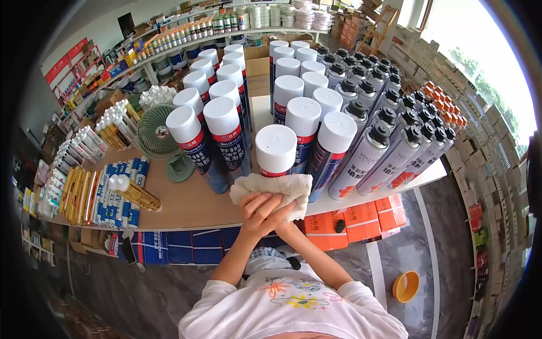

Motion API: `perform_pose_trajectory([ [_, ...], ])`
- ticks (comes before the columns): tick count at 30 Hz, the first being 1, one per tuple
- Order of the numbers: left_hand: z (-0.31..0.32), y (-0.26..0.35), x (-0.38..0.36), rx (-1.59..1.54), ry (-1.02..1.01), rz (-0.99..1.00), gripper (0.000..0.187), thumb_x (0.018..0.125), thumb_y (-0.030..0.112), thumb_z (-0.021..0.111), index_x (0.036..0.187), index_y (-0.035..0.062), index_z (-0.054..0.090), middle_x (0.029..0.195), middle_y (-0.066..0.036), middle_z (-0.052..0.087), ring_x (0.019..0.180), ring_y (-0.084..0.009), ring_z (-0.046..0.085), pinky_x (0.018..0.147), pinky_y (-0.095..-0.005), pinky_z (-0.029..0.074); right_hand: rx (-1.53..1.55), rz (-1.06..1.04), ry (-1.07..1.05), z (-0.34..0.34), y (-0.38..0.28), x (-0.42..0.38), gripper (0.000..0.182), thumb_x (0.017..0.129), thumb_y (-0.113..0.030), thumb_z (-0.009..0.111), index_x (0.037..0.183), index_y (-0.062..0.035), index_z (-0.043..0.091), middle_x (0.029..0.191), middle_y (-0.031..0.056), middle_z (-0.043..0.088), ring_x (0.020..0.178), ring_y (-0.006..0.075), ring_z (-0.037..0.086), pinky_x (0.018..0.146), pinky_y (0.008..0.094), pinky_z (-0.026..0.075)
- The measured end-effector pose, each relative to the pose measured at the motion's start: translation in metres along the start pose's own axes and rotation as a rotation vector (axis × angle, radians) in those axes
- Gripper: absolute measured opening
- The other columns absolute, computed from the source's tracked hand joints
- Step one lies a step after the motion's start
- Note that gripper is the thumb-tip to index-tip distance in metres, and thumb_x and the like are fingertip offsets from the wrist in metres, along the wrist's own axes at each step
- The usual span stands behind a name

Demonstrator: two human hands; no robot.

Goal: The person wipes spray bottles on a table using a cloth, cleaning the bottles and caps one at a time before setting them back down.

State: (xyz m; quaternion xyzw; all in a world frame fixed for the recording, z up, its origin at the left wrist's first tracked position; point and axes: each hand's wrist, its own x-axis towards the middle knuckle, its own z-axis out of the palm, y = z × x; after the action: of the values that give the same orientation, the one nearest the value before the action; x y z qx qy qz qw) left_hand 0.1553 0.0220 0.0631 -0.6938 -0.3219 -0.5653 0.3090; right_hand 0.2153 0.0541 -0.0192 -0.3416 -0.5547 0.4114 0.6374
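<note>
In the head view, a beige cloth (293,189) is wrapped against the front of a spray foam can (275,148) with a white cap and red band. My left hand (259,213) is closed on the cloth, its fingers bent across it at the can's lower part. My right hand (284,224) crosses close beside it at the cloth's lower edge; its fingers are partly hidden by the left hand and the cloth. Blue-and-red foam cans (228,133) stand in rows to the left, and more like them (333,141) stand just right of the held can.
Grey cans with black nozzles (364,161) fill the table's right side. A green fan (158,133), sealant tubes (135,193) and foil packs (119,186) occupy the left. Orange boxes (361,220) lie below the table (197,217); a yellow bucket (406,286) is on the floor.
</note>
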Motion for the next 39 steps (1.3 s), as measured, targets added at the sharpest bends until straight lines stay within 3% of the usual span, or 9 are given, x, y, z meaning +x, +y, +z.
perform_pose_trajectory([
  [2, -0.004, 0.000, -0.009, 0.035, -0.034, 0.034, 0.022, 0.076, 0.021, 0.071, 0.096, 0.0291, 0.077, 0.110, 0.006, 0.064, 0.102, -0.0151, 0.055, 0.092, -0.0334, 0.043, 0.007, 0.005, 0.012, 0.001, 0.001, -0.001, 0.059, 0.086, -0.021, 0.071, 0.135, -0.0025, 0.044, 0.129, 0.0154, 0.050, 0.120, 0.0288, 0.051, 0.104, 0.0403, 0.041],
  [9, -0.017, 0.009, 0.068, 0.052, 0.025, -0.038, 0.026, 0.076, 0.020, 0.074, 0.099, 0.0310, 0.076, 0.112, 0.006, 0.064, 0.105, -0.0156, 0.059, 0.100, -0.0363, 0.040, 0.019, 0.013, 0.039, 0.001, -0.004, 0.003, 0.064, 0.084, -0.021, 0.073, 0.137, -0.0021, 0.042, 0.130, 0.0157, 0.048, 0.122, 0.0292, 0.049, 0.105, 0.0402, 0.040],
  [15, -0.010, 0.005, 0.028, 0.049, -0.060, -0.034, 0.022, 0.075, 0.019, 0.075, 0.094, 0.0303, 0.076, 0.111, 0.006, 0.064, 0.105, -0.0152, 0.060, 0.100, -0.0359, 0.040, 0.074, 0.042, 0.090, 0.006, -0.001, 0.001, 0.068, 0.083, -0.022, 0.074, 0.138, -0.0018, 0.040, 0.132, 0.0160, 0.046, 0.123, 0.0296, 0.048, 0.106, 0.0401, 0.039],
  [16, -0.010, 0.000, 0.018, 0.040, -0.083, 0.023, 0.024, 0.078, 0.024, 0.068, 0.100, 0.0244, 0.077, 0.111, 0.000, 0.064, 0.107, -0.0211, 0.058, 0.104, -0.0429, 0.037, 0.086, 0.044, 0.099, 0.008, -0.001, 0.001, 0.068, 0.083, -0.022, 0.074, 0.138, -0.0017, 0.039, 0.132, 0.0161, 0.045, 0.123, 0.0296, 0.048, 0.106, 0.0401, 0.039],
  [23, -0.026, 0.000, 0.009, -0.040, -0.084, -0.038, 0.022, 0.080, 0.029, 0.067, 0.098, 0.0206, 0.077, 0.110, -0.004, 0.064, 0.105, -0.0248, 0.060, 0.102, -0.0456, 0.041, 0.150, 0.075, 0.139, -0.003, 0.005, -0.007, 0.073, 0.082, -0.022, 0.076, 0.140, -0.0014, 0.037, 0.133, 0.0164, 0.043, 0.125, 0.0300, 0.046, 0.107, 0.0401, 0.038],
  [26, -0.034, 0.005, 0.017, -0.098, -0.102, -0.120, 0.030, 0.072, 0.024, 0.073, 0.102, 0.0257, 0.076, 0.115, 0.002, 0.062, 0.107, -0.0205, 0.060, 0.102, -0.0433, 0.040, 0.117, 0.083, 0.035, -0.028, -0.004, 0.000, 0.075, 0.081, -0.023, 0.077, 0.140, -0.0012, 0.036, 0.134, 0.0165, 0.042, 0.125, 0.0302, 0.045, 0.107, 0.0401, 0.037],
  [34, -0.045, -0.002, 0.029, -0.173, -0.107, -0.140, 0.035, 0.070, 0.022, 0.070, 0.105, 0.0247, 0.076, 0.115, 0.001, 0.061, 0.107, -0.0221, 0.060, 0.100, -0.0442, 0.041, 0.030, 0.152, -0.420, -0.062, -0.063, 0.041, 0.085, 0.078, -0.025, 0.080, 0.143, -0.0003, 0.033, 0.135, 0.0186, 0.048, 0.124, 0.0289, 0.051, 0.105, 0.0385, 0.041],
  [36, -0.047, -0.003, 0.033, -0.113, -0.137, -0.055, 0.026, 0.078, 0.032, 0.070, 0.099, 0.0197, 0.078, 0.107, -0.005, 0.064, 0.103, -0.0273, 0.061, 0.099, -0.0479, 0.042, 0.024, 0.143, -0.418, -0.059, -0.056, 0.039, 0.084, 0.078, -0.025, 0.080, 0.143, -0.0005, 0.033, 0.135, 0.0185, 0.048, 0.124, 0.0288, 0.051, 0.105, 0.0385, 0.041],
  [39, -0.041, -0.005, 0.046, -0.008, -0.141, 0.010, 0.027, 0.077, 0.032, 0.070, 0.101, 0.0213, 0.078, 0.108, -0.004, 0.064, 0.104, -0.0244, 0.059, 0.100, -0.0454, 0.041, 0.057, 0.126, -0.280, -0.049, -0.044, 0.024, 0.083, 0.078, -0.025, 0.079, 0.143, -0.0007, 0.033, 0.134, 0.0184, 0.048, 0.123, 0.0287, 0.051, 0.105, 0.0386, 0.041],
])
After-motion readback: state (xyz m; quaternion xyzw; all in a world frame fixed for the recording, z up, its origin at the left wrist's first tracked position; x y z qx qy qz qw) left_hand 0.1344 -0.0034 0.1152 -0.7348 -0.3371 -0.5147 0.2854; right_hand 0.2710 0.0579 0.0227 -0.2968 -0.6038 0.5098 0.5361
